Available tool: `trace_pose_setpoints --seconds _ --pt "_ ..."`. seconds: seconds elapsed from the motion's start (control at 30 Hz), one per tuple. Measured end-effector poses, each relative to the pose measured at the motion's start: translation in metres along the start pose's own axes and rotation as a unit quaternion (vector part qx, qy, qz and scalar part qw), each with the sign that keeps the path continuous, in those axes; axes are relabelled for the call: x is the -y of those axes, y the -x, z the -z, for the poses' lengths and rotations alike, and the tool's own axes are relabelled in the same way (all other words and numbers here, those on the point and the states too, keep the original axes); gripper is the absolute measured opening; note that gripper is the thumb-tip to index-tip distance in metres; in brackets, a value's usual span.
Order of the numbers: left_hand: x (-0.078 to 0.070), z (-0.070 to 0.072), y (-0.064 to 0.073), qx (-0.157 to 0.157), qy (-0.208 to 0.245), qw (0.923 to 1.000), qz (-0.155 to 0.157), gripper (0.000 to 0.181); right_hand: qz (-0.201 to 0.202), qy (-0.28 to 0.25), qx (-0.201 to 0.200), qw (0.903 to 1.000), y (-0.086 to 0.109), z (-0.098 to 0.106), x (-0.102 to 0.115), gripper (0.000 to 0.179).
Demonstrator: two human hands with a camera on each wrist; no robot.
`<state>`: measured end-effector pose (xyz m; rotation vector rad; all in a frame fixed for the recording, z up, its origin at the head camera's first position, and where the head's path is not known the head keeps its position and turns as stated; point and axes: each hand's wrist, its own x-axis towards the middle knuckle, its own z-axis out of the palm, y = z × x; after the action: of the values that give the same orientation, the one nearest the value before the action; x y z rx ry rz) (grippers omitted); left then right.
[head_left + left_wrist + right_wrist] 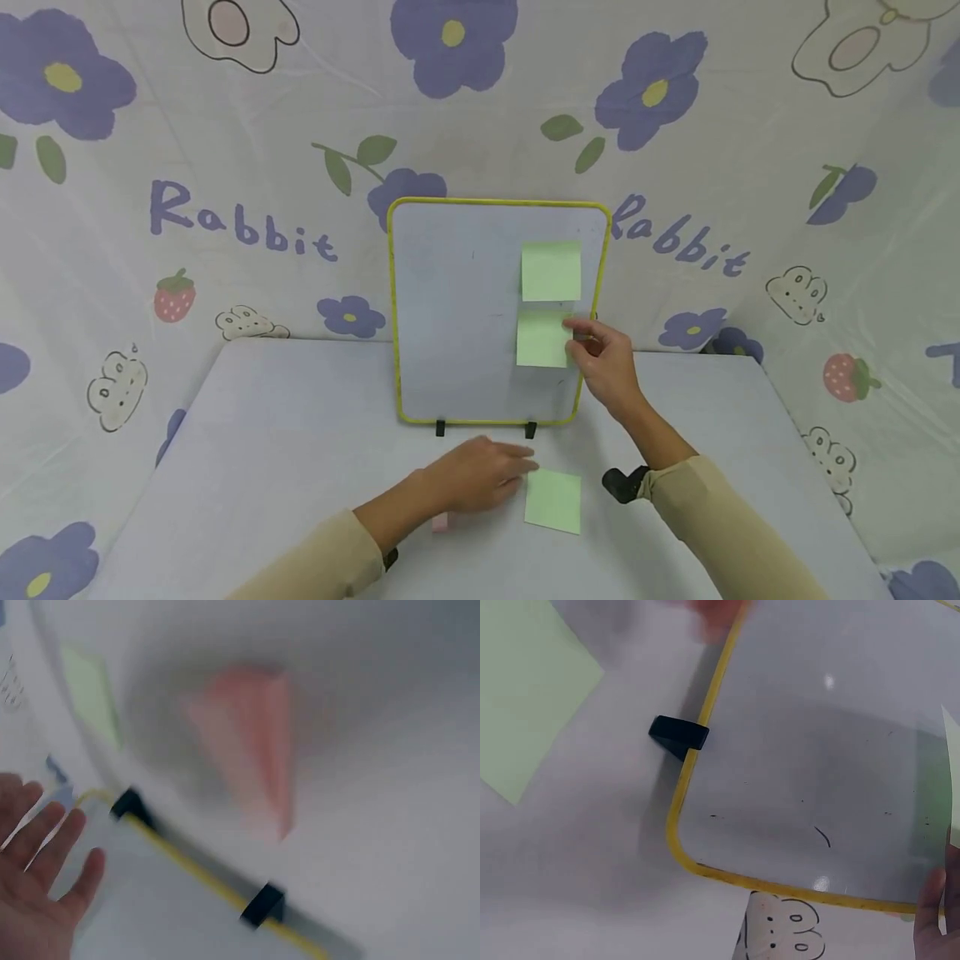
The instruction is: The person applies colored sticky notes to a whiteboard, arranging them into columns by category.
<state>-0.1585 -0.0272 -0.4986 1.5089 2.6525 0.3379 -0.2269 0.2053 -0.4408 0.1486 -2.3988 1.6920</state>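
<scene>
A whiteboard with a yellow frame stands upright, one light green sticky note at its upper right. Below that, a second green sticky note is in front of the board, and my right hand pinches its right edge. In the right wrist view this held note stands off the board surface, with part of it outside the picture. My left hand is over the table with fingers extended, holding nothing. Its fingertips are close to a third green note lying on the table.
Two black feet hold the board's lower edge. A pink object, partly hidden under the left hand, shows blurred and folded-looking in the left wrist view. Behind the white table hangs a patterned cloth.
</scene>
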Motion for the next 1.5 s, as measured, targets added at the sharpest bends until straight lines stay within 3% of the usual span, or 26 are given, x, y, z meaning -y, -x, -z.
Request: trace_pose_setpoints --seconds 0.07,0.17,0.23,0.3,0.47,0.57,0.87,1.07,1.33,1.43,1.5 --pt "0.006 0.017 -0.008 -0.084 -0.021 0.9962 -0.001 0.031 0.002 0.001 0.0 1.0 0.0 0.0 0.0 0.032" --pt "0.015 0.04 -0.02 -0.196 -0.073 0.9778 0.009 0.03 0.004 0.002 -0.002 1.0 0.0 -0.001 0.001 0.032" --pt "0.022 0.051 -0.026 -0.242 -0.118 0.9627 0.024 0.034 0.005 0.005 -0.003 1.0 -0.001 -0.001 0.001 0.032" --pt "0.028 0.058 -0.032 -0.261 -0.161 0.9511 0.04 0.039 0.005 0.007 -0.004 1.0 -0.001 -0.001 0.002 0.033" --pt "0.042 0.066 -0.04 -0.25 -0.244 0.9349 0.065 0.047 -0.003 0.007 -0.002 1.0 0.0 -0.001 0.004 0.032" --pt "0.048 0.066 -0.043 -0.241 -0.269 0.9301 0.07 0.049 -0.005 0.008 0.0 1.0 -0.001 -0.001 0.003 0.032" --pt "0.054 0.065 -0.043 -0.205 -0.29 0.9309 0.084 0.053 -0.001 0.014 0.001 0.9999 -0.001 -0.001 0.001 0.033" --pt "0.056 0.063 -0.042 -0.202 -0.298 0.9293 0.084 0.053 -0.004 0.006 0.002 1.0 -0.001 0.0 0.0 0.032" --pt "0.054 0.061 -0.045 -0.161 -0.376 0.9065 0.105 0.06 -0.004 0.024 0.0 0.9997 -0.002 -0.001 -0.001 0.032" --pt "0.052 0.059 -0.046 -0.162 -0.383 0.9024 0.112 0.06 0.018 0.042 -0.009 0.9989 -0.001 -0.002 -0.001 0.031" --pt "0.052 0.059 -0.046 -0.166 -0.383 0.9013 0.115 0.059 0.069 0.096 -0.031 0.9924 0.0 -0.003 -0.003 0.031"
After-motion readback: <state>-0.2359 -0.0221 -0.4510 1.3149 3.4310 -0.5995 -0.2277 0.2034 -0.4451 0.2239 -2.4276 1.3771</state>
